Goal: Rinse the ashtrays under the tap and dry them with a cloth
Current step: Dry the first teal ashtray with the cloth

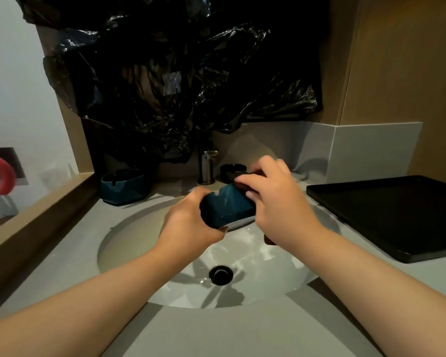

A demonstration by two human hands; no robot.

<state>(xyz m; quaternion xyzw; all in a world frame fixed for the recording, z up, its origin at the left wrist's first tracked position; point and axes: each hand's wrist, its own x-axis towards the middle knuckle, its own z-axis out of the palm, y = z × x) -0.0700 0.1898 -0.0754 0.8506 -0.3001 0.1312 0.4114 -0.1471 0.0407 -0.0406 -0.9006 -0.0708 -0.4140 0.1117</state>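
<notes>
Clearly the left hand [188,222] and right hand [276,199] both clasp the blue ashtray [227,207]. If wet, it may slip and chip against the sink [129,240].

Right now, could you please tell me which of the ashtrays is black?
The black ashtray on the counter right of the tap, behind the right hand. Both others are blue: the held ashtray over the sink and the left ashtray.
</notes>
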